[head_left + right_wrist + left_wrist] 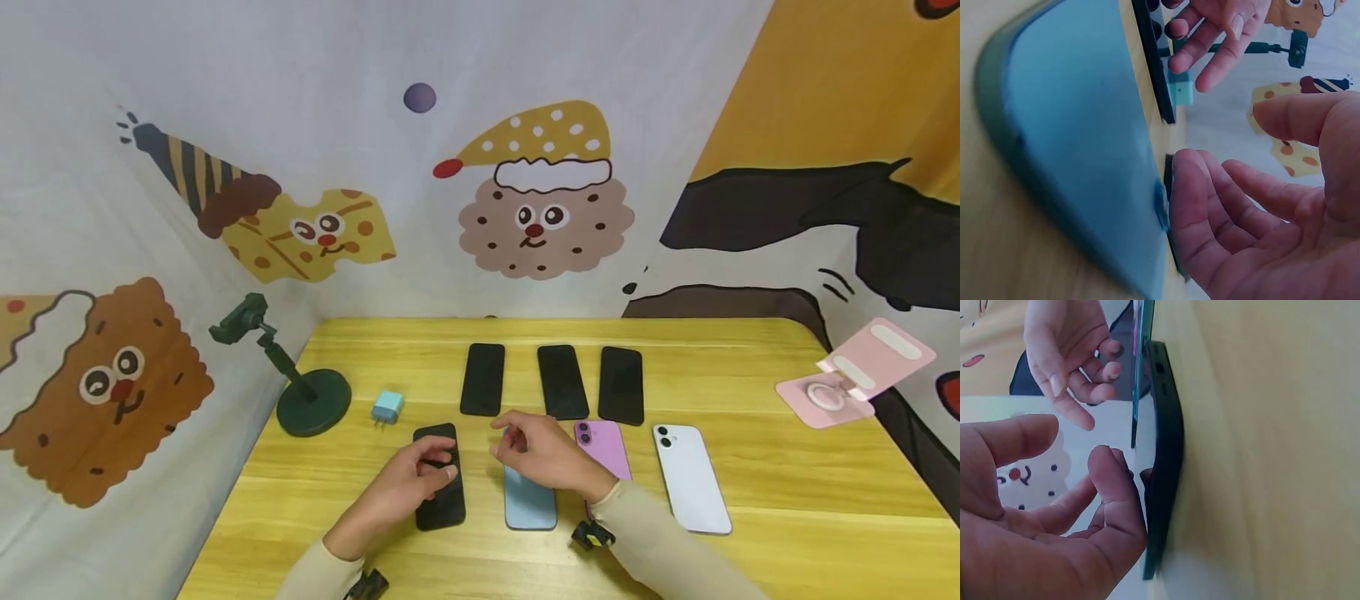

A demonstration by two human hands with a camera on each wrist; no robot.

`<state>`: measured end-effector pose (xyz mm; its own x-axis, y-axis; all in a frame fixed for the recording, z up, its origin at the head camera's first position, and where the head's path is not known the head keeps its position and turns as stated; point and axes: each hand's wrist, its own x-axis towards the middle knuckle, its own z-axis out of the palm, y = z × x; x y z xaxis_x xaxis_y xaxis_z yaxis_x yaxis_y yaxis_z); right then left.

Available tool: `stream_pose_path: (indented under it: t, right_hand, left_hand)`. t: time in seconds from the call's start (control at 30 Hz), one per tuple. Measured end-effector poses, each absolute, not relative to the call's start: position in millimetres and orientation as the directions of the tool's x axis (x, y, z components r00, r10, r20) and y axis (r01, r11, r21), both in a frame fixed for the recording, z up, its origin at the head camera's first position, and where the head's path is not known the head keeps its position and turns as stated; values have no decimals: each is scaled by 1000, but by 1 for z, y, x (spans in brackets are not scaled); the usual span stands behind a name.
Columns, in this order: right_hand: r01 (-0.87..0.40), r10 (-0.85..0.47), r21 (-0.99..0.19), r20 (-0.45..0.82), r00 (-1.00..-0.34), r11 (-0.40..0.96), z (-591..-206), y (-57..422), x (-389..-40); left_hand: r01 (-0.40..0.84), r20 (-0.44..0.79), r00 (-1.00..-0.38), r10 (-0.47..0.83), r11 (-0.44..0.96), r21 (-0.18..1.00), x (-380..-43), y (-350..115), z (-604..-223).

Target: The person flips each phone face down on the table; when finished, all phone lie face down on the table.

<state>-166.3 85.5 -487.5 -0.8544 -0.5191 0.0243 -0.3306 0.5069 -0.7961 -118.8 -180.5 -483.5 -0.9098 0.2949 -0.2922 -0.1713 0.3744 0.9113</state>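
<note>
My left hand (401, 487) hovers over a black phone (441, 515) lying back up at the front left, its fingers loosely bent and holding nothing. Its fingertips come very near that phone (1169, 425) in the left wrist view; whether they touch it I cannot tell. Over a light blue phone (529, 507) my right hand (553, 454) is held with relaxed, curved fingers and nothing between them. The blue phone's upper part is hidden by this hand in the head view. A pink phone (609, 450) lies beside it, partly behind the right wrist.
Three black phones, left (482, 379), middle (562, 382) and right (621, 385), form a back row. A white phone (693, 483) lies at right. A dark green stand (313, 402), a light blue charger plug (387, 406) and a pink folding stand (877, 367) flank them on the wooden table (810, 492).
</note>
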Motion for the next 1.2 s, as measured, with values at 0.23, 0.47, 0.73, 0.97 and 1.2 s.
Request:
stream_pose_path:
  t: [0.23, 0.47, 0.73, 0.97, 1.2]
  right_hand:
    - [-307, -562, -831, -7, -827, 463, -493, 62, -171]
    - [-150, -586, -911, -116, -802, 385, -492, 48, -168]
    - [30, -573, -955, -201, -795, 294, -495, 35, -164]
    - [99, -578, -967, -220, -786, 233, -496, 35, -163]
    - [155, -588, -972, -230, -775, 176, -496, 38, -164]
  left_hand:
    - [-212, -307, -927, 218, 371, 904, -110, -205, -481]
    - [-286, -356, -915, 187, 322, 903, -109, -223, -483]
    - [-342, -395, -887, 240, 234, 910, -110, -229, -480]
    - [-369, -408, -863, 297, 182, 912, -114, -231, -474]
    - [-395, -422, -869, 258, 151, 906, -118, -229, -478]
